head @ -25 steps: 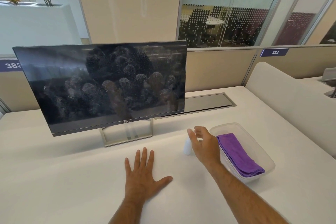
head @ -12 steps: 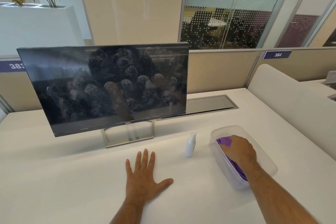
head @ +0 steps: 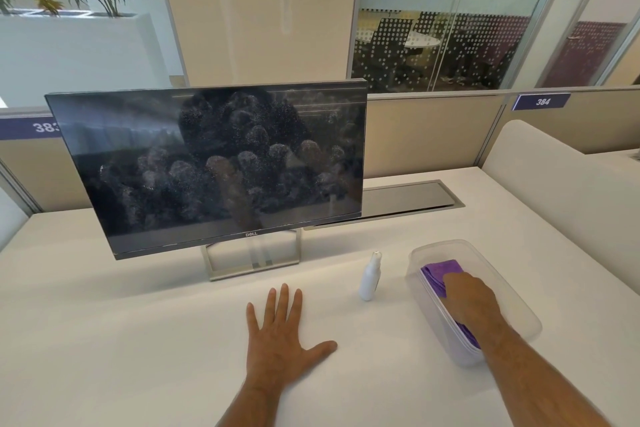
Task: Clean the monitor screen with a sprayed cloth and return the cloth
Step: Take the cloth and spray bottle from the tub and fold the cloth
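On the white desk (head: 104, 340), left hand (head: 280, 333) lies flat; right hand (head: 472, 302) covers the purple cloth (head: 438, 272), grip unclear.

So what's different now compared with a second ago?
The right hand left the spray bottle, moved right into the clear tub and now rests on the purple cloth. The left hand stays flat on the desk; the monitor remains speckled.

Bright, sharp, wide-angle edge distortion
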Available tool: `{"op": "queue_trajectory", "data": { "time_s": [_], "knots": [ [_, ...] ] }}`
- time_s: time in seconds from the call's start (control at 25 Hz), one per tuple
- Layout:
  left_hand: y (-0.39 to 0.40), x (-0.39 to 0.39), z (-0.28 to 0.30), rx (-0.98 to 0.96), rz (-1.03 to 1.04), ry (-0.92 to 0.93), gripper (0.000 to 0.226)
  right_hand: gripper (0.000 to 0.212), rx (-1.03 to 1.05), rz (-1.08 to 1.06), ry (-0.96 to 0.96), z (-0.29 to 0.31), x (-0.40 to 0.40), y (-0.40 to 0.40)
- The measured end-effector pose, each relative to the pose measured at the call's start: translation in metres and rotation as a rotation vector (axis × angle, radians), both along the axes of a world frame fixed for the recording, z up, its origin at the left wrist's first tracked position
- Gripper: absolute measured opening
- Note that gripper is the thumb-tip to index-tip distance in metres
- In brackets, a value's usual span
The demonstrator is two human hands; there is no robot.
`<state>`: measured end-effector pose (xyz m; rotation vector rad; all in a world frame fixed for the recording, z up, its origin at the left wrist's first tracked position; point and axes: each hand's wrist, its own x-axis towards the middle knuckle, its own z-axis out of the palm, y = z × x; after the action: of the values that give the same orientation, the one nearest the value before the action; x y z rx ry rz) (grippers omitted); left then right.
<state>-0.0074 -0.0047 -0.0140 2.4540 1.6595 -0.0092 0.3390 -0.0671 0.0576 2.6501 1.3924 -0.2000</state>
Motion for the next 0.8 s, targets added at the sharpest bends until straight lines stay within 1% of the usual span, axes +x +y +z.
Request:
{"op": "queue_trajectory", "data": {
  "time_s": [0.08,0.16,0.24,0.36,0.48,0.6,0.72,0.8],
  "knots": [
    [-0.001,0.0,0.0,0.0,0.0,-0.006,0.125,0.029,0.018,-0.005,0.001,0.0,0.0,-0.001],
    [0.0,-0.001,0.0,0.001,0.0,-0.007,0.124,0.027,0.079,-0.042,0.028,0.003,0.001,-0.002],
    [-0.001,0.0,0.0,0.003,0.002,-0.004,0.124,0.026,0.165,-0.079,0.061,0.01,0.0,-0.003],
    [-0.001,0.0,0.0,-0.004,0.006,-0.004,0.125,0.012,0.345,-0.098,0.081,0.028,0.0,-0.003],
    [-0.001,-0.001,0.002,-0.033,0.006,-0.021,0.123,0.02,0.551,-0.151,0.14,0.051,-0.005,-0.002],
    [0.0,-0.003,0.005,-0.077,0.004,-0.045,0.118,0.021,0.731,-0.167,0.21,0.079,-0.015,0.005],
    [-0.004,-0.004,0.013,-0.116,0.026,-0.093,0.113,0.018,0.851,-0.113,0.248,0.104,-0.034,0.015],
    [-0.008,-0.004,0.023,-0.149,0.051,-0.167,0.106,0.019,0.911,-0.055,0.272,0.115,-0.053,0.021]
  ]
}}
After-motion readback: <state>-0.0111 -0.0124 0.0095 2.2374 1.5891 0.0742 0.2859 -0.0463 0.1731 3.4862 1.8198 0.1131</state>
